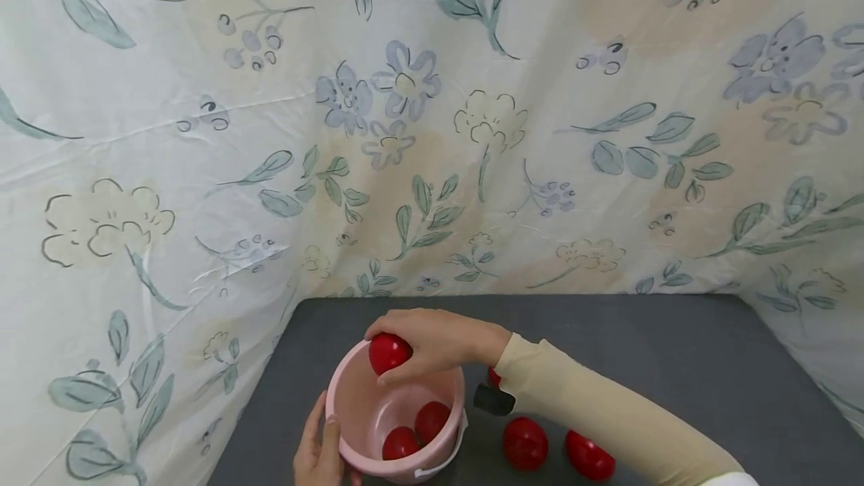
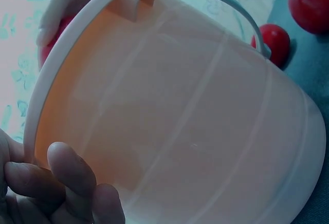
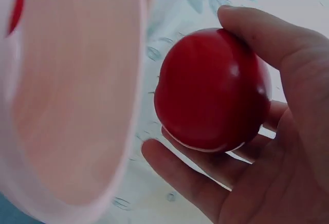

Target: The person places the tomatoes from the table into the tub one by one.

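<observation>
A shiny red apple [image 1: 389,353] is in my right hand [image 1: 439,340], which grips it above the far left rim of a pink bucket [image 1: 358,403]. In the right wrist view, thumb and fingers spread around the apple [image 3: 213,90], beside the bucket's rim [image 3: 134,111]. My left hand [image 1: 317,448] holds the bucket's left rim, its fingers [image 2: 74,170] bent at the edge in the left wrist view. Two more red apples, one nearer [image 1: 401,443] and one to its right [image 1: 432,422], lie on the bucket's bottom.
On the dark grey table [image 1: 641,351], right of the bucket, lie a red apple [image 1: 525,443], another apple [image 1: 589,456] partly under the right sleeve, and one mostly hidden [image 1: 494,376]. The bucket's handle [image 1: 445,463] hangs at its right side. Floral cloth [image 1: 432,133] stands behind.
</observation>
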{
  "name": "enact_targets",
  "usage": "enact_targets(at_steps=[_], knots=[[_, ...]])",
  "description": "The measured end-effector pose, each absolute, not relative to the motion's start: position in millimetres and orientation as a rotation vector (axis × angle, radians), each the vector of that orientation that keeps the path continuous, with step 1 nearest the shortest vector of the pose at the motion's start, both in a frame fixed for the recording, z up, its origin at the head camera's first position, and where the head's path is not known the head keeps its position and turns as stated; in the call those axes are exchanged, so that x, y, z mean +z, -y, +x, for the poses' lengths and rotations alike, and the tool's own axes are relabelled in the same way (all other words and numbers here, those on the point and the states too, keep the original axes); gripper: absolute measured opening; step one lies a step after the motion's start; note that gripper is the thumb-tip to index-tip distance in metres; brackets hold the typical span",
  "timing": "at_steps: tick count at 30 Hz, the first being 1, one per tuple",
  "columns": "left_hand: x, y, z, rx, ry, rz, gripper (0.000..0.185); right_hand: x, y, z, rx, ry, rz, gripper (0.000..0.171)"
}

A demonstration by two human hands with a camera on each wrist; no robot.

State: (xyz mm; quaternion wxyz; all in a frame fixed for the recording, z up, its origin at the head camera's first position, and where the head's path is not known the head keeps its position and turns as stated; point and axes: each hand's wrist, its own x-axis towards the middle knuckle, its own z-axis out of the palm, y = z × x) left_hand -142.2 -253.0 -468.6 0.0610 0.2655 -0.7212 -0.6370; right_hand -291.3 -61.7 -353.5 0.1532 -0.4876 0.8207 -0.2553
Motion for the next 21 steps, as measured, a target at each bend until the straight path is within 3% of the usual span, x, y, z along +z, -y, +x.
enact_targets(at_steps=[9,21], knots=[[-467,251,-144,-1.906,2.190,0.785,0.053,-387,64,-285,-0.798,-2.215,-1.355,0.063],[-469,250,-146,-1.872,2.174,0.807,0.053,-421,68,-275,-0.484,-2.311,-1.490,0.061]])
